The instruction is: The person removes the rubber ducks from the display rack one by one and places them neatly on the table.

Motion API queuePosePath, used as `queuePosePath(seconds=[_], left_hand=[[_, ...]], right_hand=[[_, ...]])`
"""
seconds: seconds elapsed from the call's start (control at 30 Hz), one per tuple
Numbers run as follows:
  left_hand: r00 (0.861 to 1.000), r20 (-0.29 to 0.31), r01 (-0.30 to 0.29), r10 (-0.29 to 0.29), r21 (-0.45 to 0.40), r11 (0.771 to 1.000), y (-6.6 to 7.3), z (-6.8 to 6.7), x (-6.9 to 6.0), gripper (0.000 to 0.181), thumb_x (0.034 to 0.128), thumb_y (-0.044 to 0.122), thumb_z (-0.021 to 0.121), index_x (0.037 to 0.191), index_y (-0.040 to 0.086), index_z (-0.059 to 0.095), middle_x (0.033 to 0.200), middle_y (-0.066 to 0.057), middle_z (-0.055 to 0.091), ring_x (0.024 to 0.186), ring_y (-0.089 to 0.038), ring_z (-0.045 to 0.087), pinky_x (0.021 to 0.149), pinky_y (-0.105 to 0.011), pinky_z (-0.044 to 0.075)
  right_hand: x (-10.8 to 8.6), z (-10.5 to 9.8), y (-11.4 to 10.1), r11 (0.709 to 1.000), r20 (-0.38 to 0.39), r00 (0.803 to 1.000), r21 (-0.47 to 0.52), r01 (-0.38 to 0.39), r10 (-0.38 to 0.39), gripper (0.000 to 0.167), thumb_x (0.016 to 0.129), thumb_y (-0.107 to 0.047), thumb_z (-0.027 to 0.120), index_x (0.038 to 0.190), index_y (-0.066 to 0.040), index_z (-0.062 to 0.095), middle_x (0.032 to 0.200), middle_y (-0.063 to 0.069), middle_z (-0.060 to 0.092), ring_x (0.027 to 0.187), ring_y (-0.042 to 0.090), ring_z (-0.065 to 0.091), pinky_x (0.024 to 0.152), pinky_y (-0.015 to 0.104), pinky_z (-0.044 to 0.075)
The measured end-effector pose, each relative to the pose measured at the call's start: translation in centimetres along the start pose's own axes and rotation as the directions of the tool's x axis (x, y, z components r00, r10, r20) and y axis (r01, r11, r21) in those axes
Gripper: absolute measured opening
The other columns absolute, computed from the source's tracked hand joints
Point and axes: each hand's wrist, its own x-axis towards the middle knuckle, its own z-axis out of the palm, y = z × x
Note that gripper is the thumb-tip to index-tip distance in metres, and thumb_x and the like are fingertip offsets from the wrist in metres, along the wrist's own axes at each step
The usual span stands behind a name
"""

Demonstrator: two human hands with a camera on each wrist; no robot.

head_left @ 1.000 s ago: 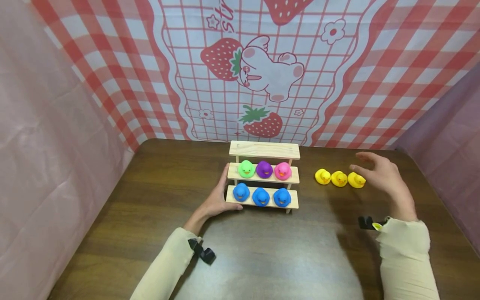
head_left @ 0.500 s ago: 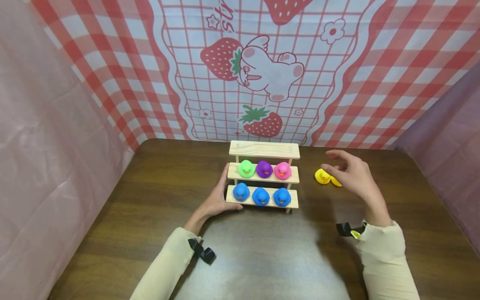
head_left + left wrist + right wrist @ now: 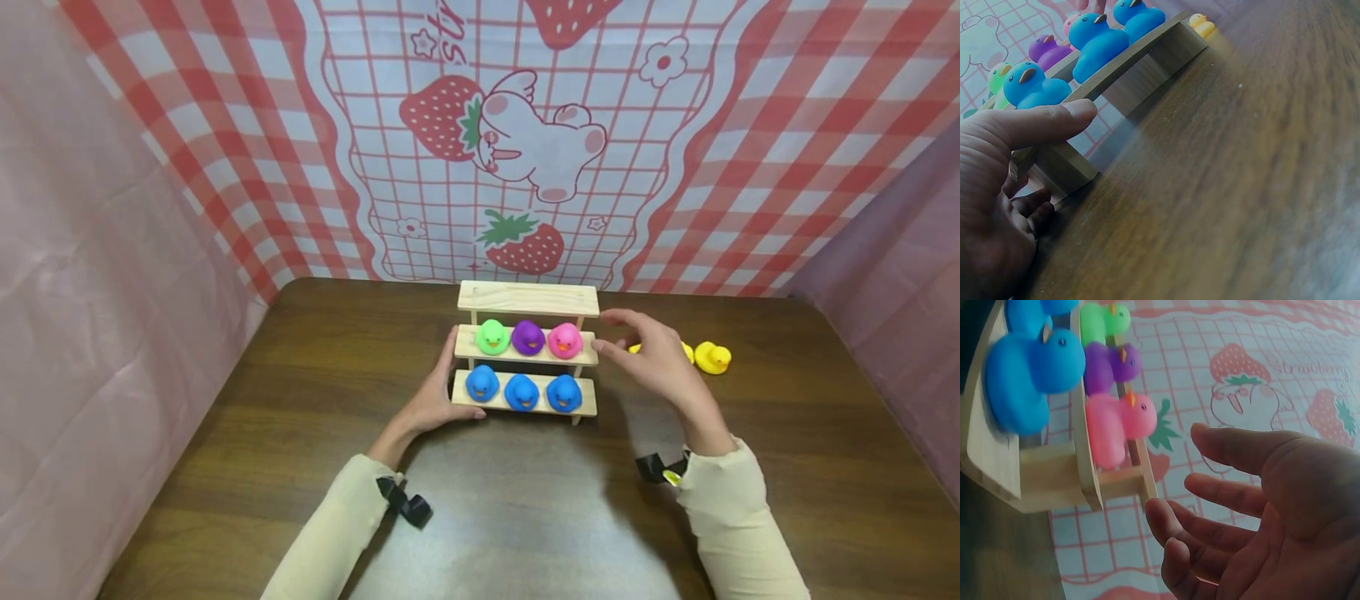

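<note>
Right hand neared the rack; checked cloth hangs behind the table.

A cream left sleeve shows at seven o'clock, a matching right sleeve at four; both carry blocky black wrist cameras, the right beside a yellow patch.

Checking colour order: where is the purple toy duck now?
In the head view, the purple toy duck sits on the middle shelf of the pale wooden rack, between the green duck (left) and pink duck (right).
</note>
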Motion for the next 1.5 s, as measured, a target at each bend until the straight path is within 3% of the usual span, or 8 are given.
queuePosePath(seconds=[0.23, 0.47, 0.77, 1.23, 1.5], left_hand=[[1.0, 0.003, 0.002, -0.002, -0.008, 1.0, 0.1, 0.0, 0.1, 0.136, 0.0682, 0.003, 0.089, 0.162, 0.02, -0.009, 0.171, -0.011, 0.0, 0.153, -0.037, 0.025, 0.127, -0.054, 0.015], [1.0, 0.013, 0.009, -0.009, -0.034, 0.999, 0.0, 0.1, 0.0, 0.138, 0.0676, 0.002, 0.089, 0.162, 0.022, -0.01, 0.17, -0.015, 0.009, 0.149, -0.037, 0.033, 0.125, -0.052, 0.024], [1.0, 0.005, 0.007, -0.006, -0.026, 1.0, 0.1, 0.1, -0.1, 0.137, 0.0683, 0.001, 0.088, 0.162, 0.021, -0.009, 0.171, -0.013, 0.005, 0.151, -0.038, 0.03, 0.126, -0.053, 0.023], [1.0, 0.005, 0.012, -0.012, -0.032, 0.999, 0.1, 0.1, -0.1, 0.137, 0.0679, 0.001, 0.088, 0.162, 0.024, -0.009, 0.17, -0.015, 0.01, 0.15, -0.038, 0.031, 0.124, -0.053, 0.027], [1.0, 0.003, 0.005, -0.005, -0.033, 0.999, 0.0, 0.1, 0.0, 0.137, 0.0683, -0.001, 0.087, 0.162, 0.023, -0.009, 0.169, -0.016, 0.013, 0.149, -0.038, 0.032, 0.124, -0.053, 0.027]], right_hand=[[0.3, 1.3, -0.6, 0.999, 0.008, 0.999, 0.029, 0.046, -0.046, 0.047, 0.092, -0.025, 0.072, 0.132, -0.004, 0.061, 0.126, 0.021, 0.067, 0.088, 0.028, 0.066, 0.065, 0.025, 0.053], [0.6, 2.5, -0.8, 0.996, 0.0, 0.997, 0.037, 0.076, -0.076, 0.048, 0.089, -0.022, 0.075, 0.131, -0.002, 0.062, 0.124, 0.021, 0.067, 0.083, 0.026, 0.066, 0.062, 0.024, 0.051], [1.1, 3.7, -0.8, 0.997, -0.004, 0.997, 0.014, 0.082, -0.082, 0.049, 0.088, -0.02, 0.076, 0.131, -0.001, 0.062, 0.116, 0.02, 0.068, 0.077, 0.023, 0.061, 0.068, 0.028, 0.049], [1.1, 4.9, -1.4, 0.999, -0.034, 0.999, -0.036, -0.003, 0.002, 0.047, 0.09, -0.026, 0.074, 0.129, -0.003, 0.063, 0.093, 0.014, 0.066, 0.075, 0.021, 0.055, 0.063, 0.027, 0.043], [1.0, 5.0, -1.7, 0.999, -0.066, 0.998, -0.04, -0.008, 0.005, 0.043, 0.09, -0.03, 0.074, 0.124, -0.005, 0.065, 0.085, 0.012, 0.063, 0.072, 0.021, 0.052, 0.062, 0.027, 0.04]])
